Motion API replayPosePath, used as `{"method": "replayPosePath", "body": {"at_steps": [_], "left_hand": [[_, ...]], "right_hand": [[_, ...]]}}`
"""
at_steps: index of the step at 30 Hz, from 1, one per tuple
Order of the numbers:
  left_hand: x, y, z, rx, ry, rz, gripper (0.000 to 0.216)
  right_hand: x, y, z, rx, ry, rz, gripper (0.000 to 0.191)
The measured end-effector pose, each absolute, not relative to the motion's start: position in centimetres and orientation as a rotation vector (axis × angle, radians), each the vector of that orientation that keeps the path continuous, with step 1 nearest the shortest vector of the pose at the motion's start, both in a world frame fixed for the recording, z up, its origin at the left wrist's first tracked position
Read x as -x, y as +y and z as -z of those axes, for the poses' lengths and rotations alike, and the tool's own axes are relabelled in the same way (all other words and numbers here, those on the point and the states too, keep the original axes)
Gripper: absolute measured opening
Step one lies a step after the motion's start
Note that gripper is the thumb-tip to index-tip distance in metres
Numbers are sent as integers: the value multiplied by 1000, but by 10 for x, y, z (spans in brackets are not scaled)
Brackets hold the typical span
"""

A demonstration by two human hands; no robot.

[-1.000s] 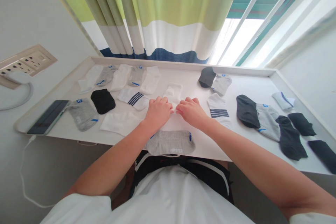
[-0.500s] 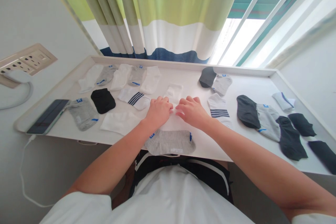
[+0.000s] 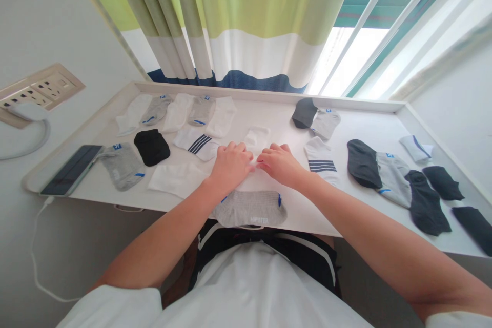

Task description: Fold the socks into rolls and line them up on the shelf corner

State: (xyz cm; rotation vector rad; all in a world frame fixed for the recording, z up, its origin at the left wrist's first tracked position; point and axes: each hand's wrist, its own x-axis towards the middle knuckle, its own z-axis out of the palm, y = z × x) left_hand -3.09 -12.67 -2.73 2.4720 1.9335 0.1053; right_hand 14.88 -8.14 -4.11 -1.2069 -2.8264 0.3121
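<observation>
Seen from the head camera, a left hand (image 3: 233, 165) and a right hand (image 3: 279, 163) meet over a white sock (image 3: 257, 136) on a desk (image 3: 369, 124), fingers curled and apparently pinching it. A grey sock (image 3: 249, 208) lies on the white sock's near side. Well to its right, a black bundle (image 3: 443, 183) looks already folded; to its left, a striped sock (image 3: 197, 144) lies flat, seemingly left unfolded.

Mid sock (image 3: 257, 136) is wht, front sock (image 3: 249, 208) gry w/ blu.
</observation>
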Motion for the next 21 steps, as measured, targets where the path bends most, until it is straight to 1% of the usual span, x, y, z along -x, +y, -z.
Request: {"method": "replayPosePath", "body": {"at_steps": [4, 7, 13, 15, 21], "left_hand": [[31, -127, 30, -2486, 1903, -146, 13], [32, -126, 31, -2484, 1881, -147, 10], [31, -123, 31, -2506, 1853, -79, 16], [30, -123, 30, -2499, 1858, -52, 18], [28, -122, 27, -2519, 1850, 14, 24]], "right_hand": [[-147, -83, 37, 1246, -2820, -399, 26], [-147, -86, 32, 1273, -2819, -388, 26], [-149, -92, 31, 1236, -2831, -198, 21], [-150, -93, 34, 1209, -2826, -150, 22], [-149, -92, 37, 1235, -2843, -132, 17]]}}
